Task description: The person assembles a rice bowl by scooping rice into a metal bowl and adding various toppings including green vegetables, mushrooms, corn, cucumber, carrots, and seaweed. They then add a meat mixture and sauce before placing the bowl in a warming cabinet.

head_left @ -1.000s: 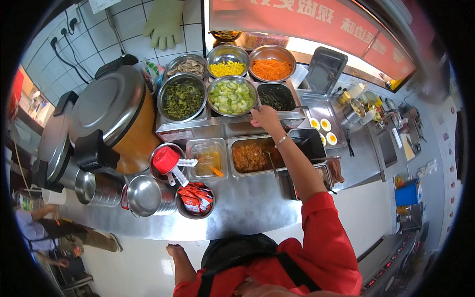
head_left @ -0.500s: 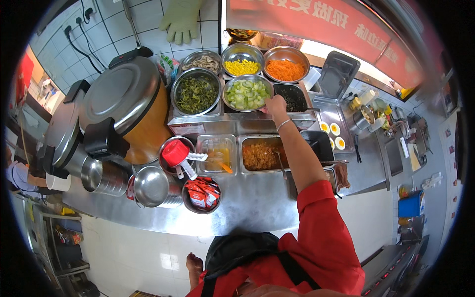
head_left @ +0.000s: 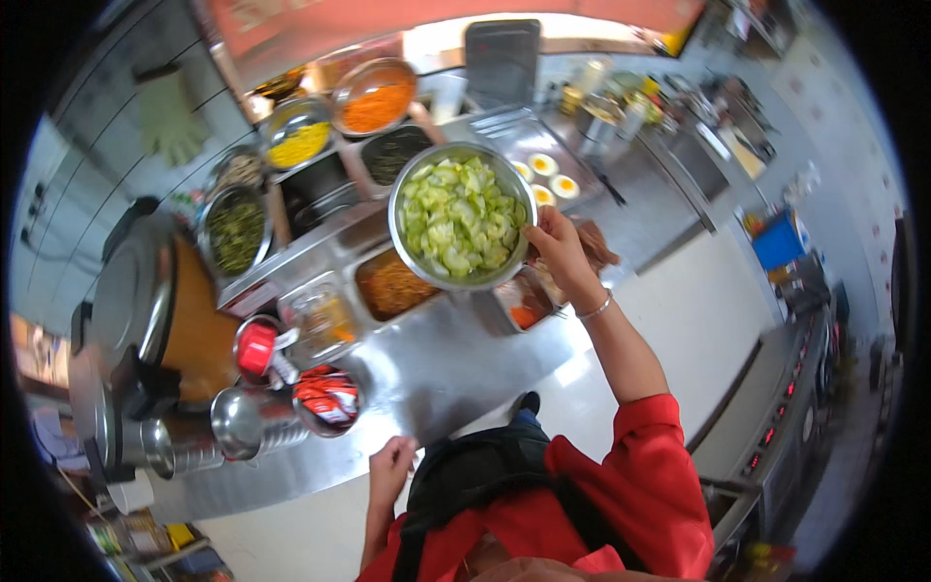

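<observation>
A round metal bowl (head_left: 400,254) full of pale green chopped vegetable pieces (head_left: 461,215) hangs in the air over the steel counter. My right hand (head_left: 561,254) grips its right rim, with a bracelet round the wrist. Low in front of my body, my left hand (head_left: 392,460) holds nothing that I can see; its fingers are curled together. Below the lifted bowl is a steel pan of reddish-brown sauce (head_left: 390,289), partly covered by it. A dark square well (head_left: 315,187) lies uncovered in the raised stand.
Bowls of shredded carrot (head_left: 376,105), yellow corn (head_left: 299,145) and dark greens (head_left: 236,231) stand at the back. Halved eggs (head_left: 563,186) lie on a tray. A large cooker (head_left: 136,291), a steel pot (head_left: 254,424) and a bowl of red packets (head_left: 328,398) are at left.
My right hand has lifted the bowl of green pieces off the stand and brought it nearer to me. My left hand has risen beside the counter edge. The whole view has turned right.
</observation>
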`<move>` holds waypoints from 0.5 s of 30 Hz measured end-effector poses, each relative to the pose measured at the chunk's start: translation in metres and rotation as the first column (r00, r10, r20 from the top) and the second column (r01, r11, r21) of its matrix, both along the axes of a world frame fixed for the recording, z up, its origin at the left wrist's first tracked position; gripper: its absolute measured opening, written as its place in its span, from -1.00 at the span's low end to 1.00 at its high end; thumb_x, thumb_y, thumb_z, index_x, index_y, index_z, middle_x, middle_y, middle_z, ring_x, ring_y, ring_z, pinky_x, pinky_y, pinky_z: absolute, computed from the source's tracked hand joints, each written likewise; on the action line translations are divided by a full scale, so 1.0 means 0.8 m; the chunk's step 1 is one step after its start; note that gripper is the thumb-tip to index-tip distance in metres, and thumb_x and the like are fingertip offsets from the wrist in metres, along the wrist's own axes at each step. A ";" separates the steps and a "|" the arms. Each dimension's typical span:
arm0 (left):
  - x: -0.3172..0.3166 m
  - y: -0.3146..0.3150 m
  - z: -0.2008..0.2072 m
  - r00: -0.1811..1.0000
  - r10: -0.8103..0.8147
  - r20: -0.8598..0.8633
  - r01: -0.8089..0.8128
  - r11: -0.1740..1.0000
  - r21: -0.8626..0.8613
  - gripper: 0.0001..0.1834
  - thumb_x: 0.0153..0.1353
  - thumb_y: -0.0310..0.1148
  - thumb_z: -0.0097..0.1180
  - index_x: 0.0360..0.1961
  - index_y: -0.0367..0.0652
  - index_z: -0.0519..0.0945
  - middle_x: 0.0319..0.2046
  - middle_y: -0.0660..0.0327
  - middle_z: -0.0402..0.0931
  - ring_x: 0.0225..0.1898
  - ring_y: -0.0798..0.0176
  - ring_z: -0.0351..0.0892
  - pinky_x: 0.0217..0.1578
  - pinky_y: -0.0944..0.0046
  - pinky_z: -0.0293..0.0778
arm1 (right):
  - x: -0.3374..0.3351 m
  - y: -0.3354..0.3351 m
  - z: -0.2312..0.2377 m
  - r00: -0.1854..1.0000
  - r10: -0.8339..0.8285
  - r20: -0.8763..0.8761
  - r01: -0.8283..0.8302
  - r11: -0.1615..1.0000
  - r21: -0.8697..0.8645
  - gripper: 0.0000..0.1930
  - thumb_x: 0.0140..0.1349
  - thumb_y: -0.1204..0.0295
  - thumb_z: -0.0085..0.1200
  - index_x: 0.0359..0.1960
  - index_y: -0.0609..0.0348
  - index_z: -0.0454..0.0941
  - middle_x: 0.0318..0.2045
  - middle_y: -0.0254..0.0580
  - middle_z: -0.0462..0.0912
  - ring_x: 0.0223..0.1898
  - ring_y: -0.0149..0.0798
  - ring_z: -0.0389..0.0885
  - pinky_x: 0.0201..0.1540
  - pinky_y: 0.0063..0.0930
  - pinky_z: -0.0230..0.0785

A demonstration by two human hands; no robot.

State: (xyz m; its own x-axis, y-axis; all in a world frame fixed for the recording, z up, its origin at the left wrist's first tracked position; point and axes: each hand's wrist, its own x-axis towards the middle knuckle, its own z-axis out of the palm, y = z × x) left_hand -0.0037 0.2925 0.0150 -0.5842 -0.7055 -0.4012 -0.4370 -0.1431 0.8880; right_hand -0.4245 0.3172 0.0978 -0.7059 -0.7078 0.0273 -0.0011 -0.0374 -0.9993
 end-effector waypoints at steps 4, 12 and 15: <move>-0.157 0.023 0.038 0.961 -0.105 -0.256 0.090 0.993 -0.071 -0.86 0.32 -0.44 -0.05 -0.18 -0.28 0.47 -0.40 0.28 0.50 -0.51 0.48 0.48 -0.46 0.46 0.40 | -0.043 0.181 -0.024 0.997 0.012 0.076 -0.011 1.000 -0.016 -0.93 0.22 0.51 -0.04 -0.33 0.24 0.37 -0.54 -0.37 0.45 -0.62 -0.52 0.43 -0.61 -0.64 0.33; -0.472 0.213 -0.005 0.858 -0.364 -0.363 0.418 0.905 0.080 -0.77 0.37 -0.33 -0.13 -0.09 -0.27 0.41 -0.31 0.23 0.51 -0.37 0.39 0.55 -0.39 0.38 0.56 | -0.148 0.516 -0.104 0.982 -0.184 -0.029 0.186 0.958 0.217 -0.87 0.20 0.45 -0.01 -0.37 0.26 0.36 -0.58 -0.42 0.38 -0.60 -0.55 0.37 -0.62 -0.64 0.28; -0.561 0.299 -0.041 0.733 -0.623 -0.273 0.633 0.772 -0.061 -0.85 0.29 -0.41 0.01 -0.18 -0.23 0.39 -0.35 0.22 0.51 -0.50 0.41 0.53 -0.50 0.43 0.53 | -0.201 0.622 -0.132 0.946 -0.290 -0.144 0.322 0.895 0.310 -0.85 0.18 0.43 0.00 -0.39 0.28 0.35 -0.64 -0.35 0.38 -0.61 -0.48 0.36 -0.59 -0.56 0.27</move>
